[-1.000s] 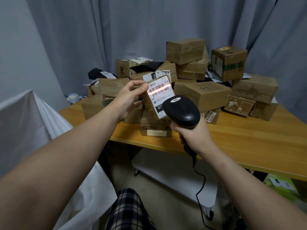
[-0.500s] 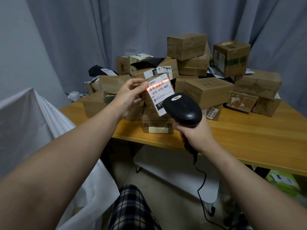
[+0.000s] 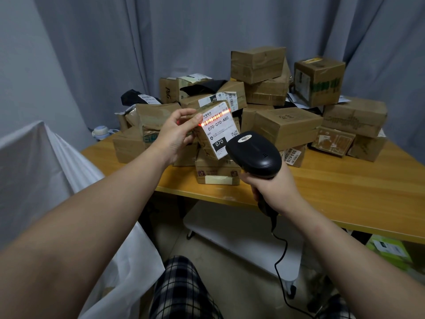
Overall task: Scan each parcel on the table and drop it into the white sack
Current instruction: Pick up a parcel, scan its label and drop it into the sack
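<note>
While the left hand (image 3: pixel 174 134) is gripping a parcel (image 3: pixel 216 143) in curled fingers (image 3: pixel 185 114) above the desk's (image 3: pixel 345 192) front edge, the right hand (image 3: pixel 269 187) is clasping the scanner (image 3: pixel 255 155), its red line crossing the barcode (image 3: pixel 215 118). Tilting could be spoiling the read; a careless drop risks missing the white sack (image 3: pixel 34 169).

parcel (image 3: pixel 217 134) tilted slightly more, red scan line (image 3: pixel 215 117) now reaching the left hand (image 3: pixel 174 137)
</note>
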`<state>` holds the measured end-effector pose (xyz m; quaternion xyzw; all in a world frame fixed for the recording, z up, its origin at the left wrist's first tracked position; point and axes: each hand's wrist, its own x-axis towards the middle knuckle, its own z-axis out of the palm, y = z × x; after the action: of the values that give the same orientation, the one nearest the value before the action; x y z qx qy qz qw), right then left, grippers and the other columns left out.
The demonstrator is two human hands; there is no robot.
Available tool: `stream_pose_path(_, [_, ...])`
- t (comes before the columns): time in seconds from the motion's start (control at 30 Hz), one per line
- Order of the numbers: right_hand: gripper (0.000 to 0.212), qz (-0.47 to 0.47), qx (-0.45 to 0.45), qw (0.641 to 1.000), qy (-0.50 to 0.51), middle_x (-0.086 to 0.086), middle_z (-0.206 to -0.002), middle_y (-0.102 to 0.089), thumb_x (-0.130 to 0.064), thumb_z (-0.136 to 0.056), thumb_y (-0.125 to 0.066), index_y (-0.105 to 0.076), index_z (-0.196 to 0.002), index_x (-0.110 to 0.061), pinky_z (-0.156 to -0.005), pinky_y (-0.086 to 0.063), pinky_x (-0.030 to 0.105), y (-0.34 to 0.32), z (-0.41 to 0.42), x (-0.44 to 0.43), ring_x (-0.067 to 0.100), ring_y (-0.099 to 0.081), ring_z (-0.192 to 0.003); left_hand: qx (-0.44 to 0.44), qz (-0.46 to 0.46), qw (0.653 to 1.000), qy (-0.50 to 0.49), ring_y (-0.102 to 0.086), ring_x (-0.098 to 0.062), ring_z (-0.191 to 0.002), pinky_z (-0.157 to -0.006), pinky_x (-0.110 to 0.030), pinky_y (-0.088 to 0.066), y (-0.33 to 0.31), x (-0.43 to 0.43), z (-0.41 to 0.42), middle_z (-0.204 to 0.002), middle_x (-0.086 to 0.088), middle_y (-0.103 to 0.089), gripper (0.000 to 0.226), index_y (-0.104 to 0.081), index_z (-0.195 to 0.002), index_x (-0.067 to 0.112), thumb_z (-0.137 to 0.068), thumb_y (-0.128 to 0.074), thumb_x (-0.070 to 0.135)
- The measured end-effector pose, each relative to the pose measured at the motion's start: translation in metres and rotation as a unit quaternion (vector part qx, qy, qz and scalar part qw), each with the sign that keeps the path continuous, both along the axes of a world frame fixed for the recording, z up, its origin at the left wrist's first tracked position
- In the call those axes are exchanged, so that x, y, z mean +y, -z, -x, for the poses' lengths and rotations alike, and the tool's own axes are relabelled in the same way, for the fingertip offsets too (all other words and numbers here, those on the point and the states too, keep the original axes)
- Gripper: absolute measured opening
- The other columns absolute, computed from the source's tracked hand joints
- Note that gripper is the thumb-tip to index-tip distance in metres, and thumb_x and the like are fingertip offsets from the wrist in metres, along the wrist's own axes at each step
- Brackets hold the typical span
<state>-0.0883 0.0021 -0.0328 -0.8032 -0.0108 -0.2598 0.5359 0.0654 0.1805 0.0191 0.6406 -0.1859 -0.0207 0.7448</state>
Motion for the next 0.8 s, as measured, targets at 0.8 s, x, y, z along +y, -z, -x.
stream_pose_path(0.8, [0.024,-0.031,-0.004,0.994,-0.104,-0.003,-0.042,-0.054,-0.017,-0.075,-0.071,-0.057,-0.056,-0.024,-0.050,-0.045,0.030,-0.006,-0.028,0.049,0.015,-0.051,-0.038,-0.110,0.037,0.988,-0.102,-0.065,-0.002,-0.094,-0.076,-0.023,-0.053,0.023,0.053,0.051,-0.100,0.012,-0.063,0.022,-0.062,-0.101,0.024,-0.081,-0.073,0.020])
